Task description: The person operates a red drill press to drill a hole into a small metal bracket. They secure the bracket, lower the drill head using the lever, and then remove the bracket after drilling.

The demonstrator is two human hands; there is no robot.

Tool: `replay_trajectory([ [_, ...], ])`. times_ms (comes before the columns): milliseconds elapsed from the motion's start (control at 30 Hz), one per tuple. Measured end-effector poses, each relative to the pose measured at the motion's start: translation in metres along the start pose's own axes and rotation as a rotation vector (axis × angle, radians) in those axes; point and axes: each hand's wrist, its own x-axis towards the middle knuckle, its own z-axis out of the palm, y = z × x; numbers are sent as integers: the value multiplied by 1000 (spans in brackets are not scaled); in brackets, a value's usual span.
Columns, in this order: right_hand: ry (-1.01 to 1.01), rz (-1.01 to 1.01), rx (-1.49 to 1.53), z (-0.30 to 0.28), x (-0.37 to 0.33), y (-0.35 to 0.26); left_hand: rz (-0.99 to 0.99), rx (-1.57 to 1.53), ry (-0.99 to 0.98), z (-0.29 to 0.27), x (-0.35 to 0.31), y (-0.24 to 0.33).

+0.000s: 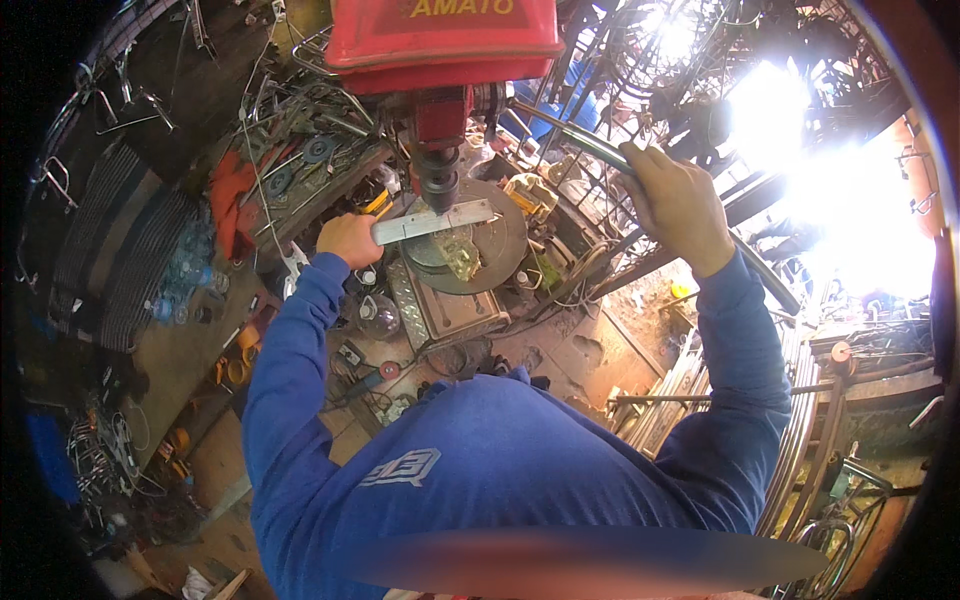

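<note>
A red drill press (445,45) stands in front of me, its dark chuck (438,178) pointing down. My left hand (350,241) is closed around one end of a flat light-grey metal bar (410,224). The bar reaches right, under the chuck and over the round drill table (508,255). Whether the drill bit touches the bar is hidden. My right hand (682,205) is wrapped around the feed lever (590,143) of the press, up and to the right. A crumpled yellowish piece (460,252) lies on the drill table beside the bar.
The press's ridged base (450,312) stands below the table, with a clear plastic bottle (378,315) beside it. An angle grinder (378,375) lies on the floor. Tools and metal parts crowd a bench (310,190) at left. Metal frames and long rods (680,385) are at right.
</note>
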Motion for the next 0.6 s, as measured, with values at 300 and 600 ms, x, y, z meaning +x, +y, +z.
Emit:
replay_trajectory([
  [300,74,-3,0,7,-4,2,45,-187,-45,16,7,-14],
  [600,-11,-202,-52,-55,83,53,138,31,-173,4,31,-24],
])
